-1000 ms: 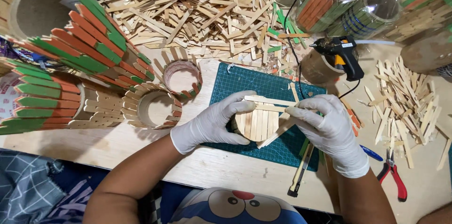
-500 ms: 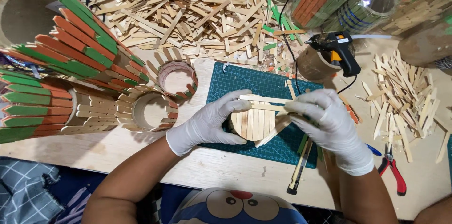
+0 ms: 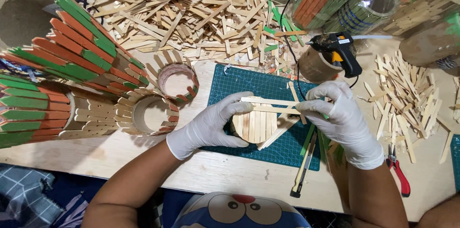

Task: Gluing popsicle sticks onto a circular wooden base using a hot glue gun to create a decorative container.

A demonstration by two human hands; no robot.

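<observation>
Showing, left to right across the green cutting mat (image 3: 268,113): stick-clad tubes (image 3: 72,89) lie well left of the mat; the gloved left hand (image 3: 211,125) has its fingers closed on the panel of glued wooden sticks (image 3: 256,125) over the mat's middle; the gloved right hand (image 3: 342,120) pinches the cross sticks (image 3: 273,105) atop the panel; a black glue gun (image 3: 338,51) stands just beyond the mat's far right corner.
</observation>
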